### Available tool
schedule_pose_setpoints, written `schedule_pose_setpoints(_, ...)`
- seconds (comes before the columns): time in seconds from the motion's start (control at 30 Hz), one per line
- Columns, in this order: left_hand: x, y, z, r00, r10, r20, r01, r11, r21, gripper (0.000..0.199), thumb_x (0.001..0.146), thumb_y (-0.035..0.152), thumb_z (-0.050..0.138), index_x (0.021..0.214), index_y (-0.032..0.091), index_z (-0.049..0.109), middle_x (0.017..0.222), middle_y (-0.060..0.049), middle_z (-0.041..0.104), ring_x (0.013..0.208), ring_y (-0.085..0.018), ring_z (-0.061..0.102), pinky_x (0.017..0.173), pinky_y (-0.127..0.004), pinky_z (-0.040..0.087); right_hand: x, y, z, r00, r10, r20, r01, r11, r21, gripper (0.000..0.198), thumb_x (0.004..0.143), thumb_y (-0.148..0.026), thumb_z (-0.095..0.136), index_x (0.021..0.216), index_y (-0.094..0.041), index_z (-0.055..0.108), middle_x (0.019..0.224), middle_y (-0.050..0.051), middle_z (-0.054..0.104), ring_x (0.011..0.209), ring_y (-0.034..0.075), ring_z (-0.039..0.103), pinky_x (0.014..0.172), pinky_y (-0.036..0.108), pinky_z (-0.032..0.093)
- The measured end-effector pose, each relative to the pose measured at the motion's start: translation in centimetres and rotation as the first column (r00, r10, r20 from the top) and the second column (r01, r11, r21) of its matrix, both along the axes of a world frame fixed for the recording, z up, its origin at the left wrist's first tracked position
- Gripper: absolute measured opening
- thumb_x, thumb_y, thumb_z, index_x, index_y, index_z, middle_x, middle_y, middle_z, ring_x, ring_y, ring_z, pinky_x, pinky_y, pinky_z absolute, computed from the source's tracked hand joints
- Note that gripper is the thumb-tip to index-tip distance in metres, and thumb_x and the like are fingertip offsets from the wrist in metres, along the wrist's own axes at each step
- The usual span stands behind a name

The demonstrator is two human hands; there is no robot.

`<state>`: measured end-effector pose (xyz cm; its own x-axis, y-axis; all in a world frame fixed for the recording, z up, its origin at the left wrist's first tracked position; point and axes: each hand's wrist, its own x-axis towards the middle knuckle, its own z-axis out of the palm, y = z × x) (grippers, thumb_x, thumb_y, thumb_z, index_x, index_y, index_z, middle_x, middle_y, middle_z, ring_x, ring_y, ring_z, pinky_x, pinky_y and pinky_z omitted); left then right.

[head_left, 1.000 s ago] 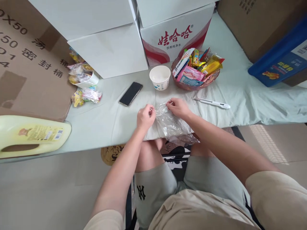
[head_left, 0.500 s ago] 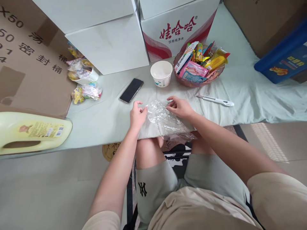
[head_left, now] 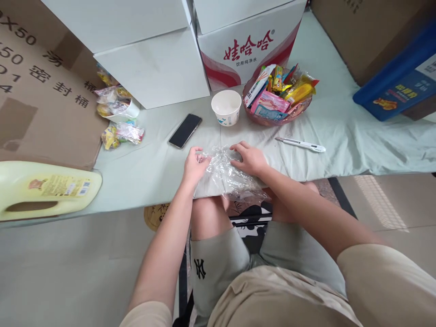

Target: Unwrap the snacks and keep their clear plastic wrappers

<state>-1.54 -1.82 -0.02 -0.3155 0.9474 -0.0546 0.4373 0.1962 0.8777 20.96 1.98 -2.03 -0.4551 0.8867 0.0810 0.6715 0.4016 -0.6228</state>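
Table [head_left: 150, 175]: white boxes [head_left: 153, 68] at the back; a paper cup [head_left: 227, 116] and a bowl [head_left: 267, 121] of packaged snacks [head_left: 272, 101] stand before them.
Near edge: yellow jug [head_left: 61, 187] lies along it, toward the left.
Beyond the hands: phone [head_left: 185, 131] flat, nearer the left hand; cup farther back, between phone and bowl.
Knife [head_left: 301, 144]: lies right of the right hand, blade toward the cup side.
Plastic wrap [head_left: 230, 175]: crumpled, clear, on the near edge, partly hanging over.
Left hand [head_left: 195, 167]: half open, thumb at the wrap's left side; grip unclear.
Right hand [head_left: 250, 159]: open, thumb and forefinger apart, at the wrap's right side.
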Motion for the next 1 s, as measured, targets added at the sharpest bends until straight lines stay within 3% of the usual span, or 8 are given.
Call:
schedule_pose_setpoints(0.1, 1.2, 0.1, 1.0, 0.949, -0.055, 0.311, 0.026, 0.995, 0.099, 0.044, 0.070, 0.025, 0.072, 0.106, 0.026, 0.047, 0.078, 0.004, 0.048, 0.073, -0.015, 0.062, 0.068, -0.027, 0.050, 0.2, 0.0, 0.0, 0.997, -0.037, -0.071, 0.037, 0.999, 0.001, 0.053, 0.082, -0.038, 0.066, 0.131, -0.020, 0.058, 0.127, 0.012, 0.063, 0.083, 0.022, 0.063, 0.077, 0.037, 0.049)
schedule_pose_setpoints(0.2, 1.8, 0.1, 2.0, 0.875, -0.140, 0.463, 0.090, 0.987, 0.130, 0.053, 0.066, 0.030, 0.076, 0.107, 0.028, 0.043, 0.082, 0.004, 0.045, 0.085, -0.018, 0.068, 0.070, -0.028, 0.053, 0.5, 0.3, -0.2, 0.974, -0.063, -0.216, 0.061, 0.998, -0.017, 0.065, 0.077, -0.046, 0.070, 0.133, -0.018, 0.053, 0.129, 0.014, 0.062, 0.079, 0.021, 0.062, 0.083, 0.040, 0.050)
schedule_pose_setpoints(0.33, 2.0, 0.1, 2.8, 0.847, -0.203, 0.491, 0.176, 0.979, 0.101, 0.060, 0.064, 0.037, 0.079, 0.111, 0.031, 0.042, 0.089, 0.002, 0.049, 0.089, -0.017, 0.067, 0.070, -0.028, 0.054, 0.9, 0.8, -0.3, 0.905, -0.052, -0.422, -0.019, 0.986, -0.163, 0.069, 0.076, -0.055, 0.070, 0.131, -0.019, 0.050, 0.119, 0.012, 0.069, 0.084, 0.021, 0.067, 0.085, 0.038, 0.052)
schedule_pose_setpoints(0.47, 2.3, 0.4, 2.8, 0.800, -0.235, 0.553, 0.221, 0.971, 0.093, 0.062, 0.063, 0.037, 0.083, 0.111, 0.032, 0.044, 0.097, 0.000, 0.054, 0.092, -0.017, 0.069, 0.069, -0.027, 0.054, 1.4, 1.0, 0.0, 0.881, -0.046, -0.472, -0.109, 0.949, -0.296, 0.056, 0.078, -0.057, 0.067, 0.119, -0.019, 0.059, 0.101, 0.008, 0.074, 0.077, 0.019, 0.067, 0.074, 0.032, 0.051)
schedule_pose_setpoints(0.7, 3.8, 1.9, 2.1, 0.786, -0.213, 0.581, 0.223, 0.973, 0.056, 0.061, 0.067, 0.037, 0.085, 0.117, 0.031, 0.049, 0.118, -0.005, 0.064, 0.105, -0.023, 0.071, 0.077, -0.032, 0.059, 1.8, 1.2, 0.7, 0.919, 0.059, -0.391, -0.158, 0.961, -0.228, 0.030, 0.083, -0.045, 0.061, 0.090, -0.017, 0.072, 0.071, 0.000, 0.065, 0.065, 0.013, 0.053, 0.066, 0.026, 0.040)
schedule_pose_setpoints(0.83, 4.5, 2.6, 1.9, 0.700, -0.082, 0.710, 0.089, 0.996, 0.028, 0.054, 0.073, 0.042, 0.080, 0.118, 0.027, 0.052, 0.131, -0.010, 0.065, 0.117, -0.026, 0.068, 0.087, -0.037, 0.060, 1.7, 1.3, 0.2, 0.880, -0.039, -0.473, -0.106, 0.955, -0.276, 0.020, 0.084, -0.036, 0.055, 0.085, -0.018, 0.065, 0.067, -0.001, 0.062, 0.061, 0.013, 0.052, 0.063, 0.026, 0.039)
schedule_pose_setpoints(0.93, 4.5, 2.1, 1.4, 0.626, -0.067, 0.777, 0.197, 0.978, -0.075, 0.052, 0.072, 0.049, 0.080, 0.110, 0.021, 0.058, 0.127, -0.013, 0.069, 0.110, -0.026, 0.071, 0.085, -0.037, 0.061, 1.5, 1.4, -0.1, 0.812, -0.134, -0.567, -0.064, 0.947, -0.316, 0.019, 0.088, -0.038, 0.050, 0.087, -0.021, 0.059, 0.066, -0.003, 0.061, 0.059, 0.013, 0.054, 0.064, 0.026, 0.043)
schedule_pose_setpoints(1.0, 4.5, 1.5, 1.0, 0.658, -0.061, 0.750, 0.269, 0.950, -0.159, 0.050, 0.069, 0.047, 0.084, 0.104, 0.019, 0.062, 0.113, -0.014, 0.073, 0.094, -0.023, 0.074, 0.076, -0.034, 0.061, 1.4, 1.5, -0.1, 0.779, -0.180, -0.601, -0.038, 0.942, -0.332, 0.019, 0.090, -0.040, 0.049, 0.087, -0.022, 0.055, 0.064, -0.003, 0.059, 0.059, 0.013, 0.055, 0.064, 0.026, 0.044)
